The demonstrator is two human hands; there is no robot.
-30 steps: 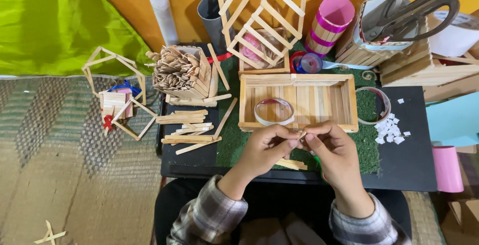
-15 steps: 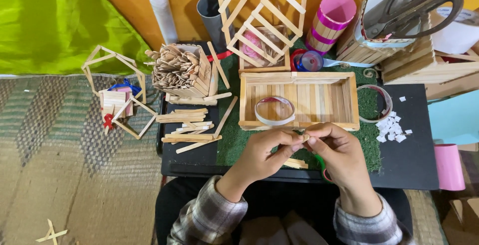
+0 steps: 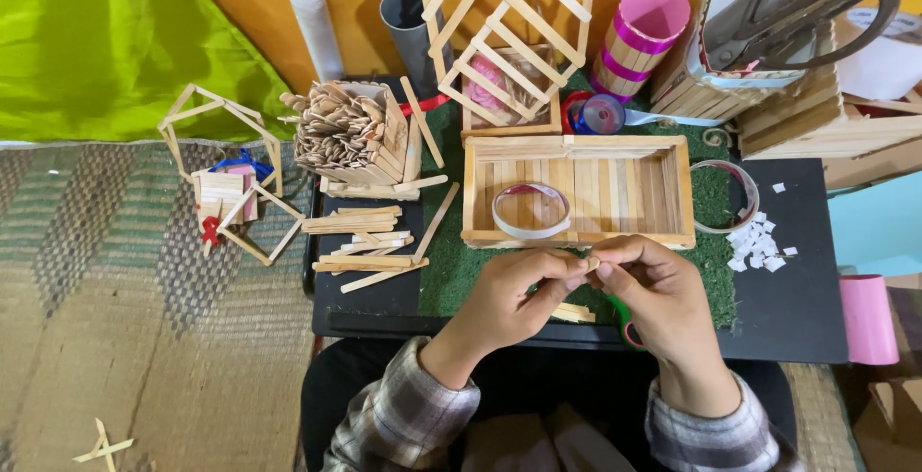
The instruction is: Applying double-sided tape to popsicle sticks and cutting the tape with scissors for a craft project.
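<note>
My left hand [image 3: 514, 297] and my right hand [image 3: 661, 299] meet fingertip to fingertip over the green turf mat [image 3: 715, 270], just in front of the open wooden stick tray [image 3: 672, 193]. Between the fingertips of both hands is pinched a small pale wooden piece [image 3: 593, 264]; most of it is hidden by the fingers. A roll of clear tape [image 3: 530, 211] lies inside the tray. A couple of flat sticks [image 3: 573, 313] lie on the mat under my hands.
Loose craft sticks [image 3: 360, 242] and a box of stick pieces [image 3: 351, 131] sit at left on the black board [image 3: 797, 318]. A stick lattice frame [image 3: 509, 25], pink-banded cups [image 3: 639, 35], large scissors [image 3: 807, 1] and white paper bits [image 3: 759, 242] stand behind and right. Stick house frames [image 3: 226, 169] lie on the woven mat.
Both hands have stayed together in front of the tray, fingers shifting slightly around the small piece. Nothing else has moved.
</note>
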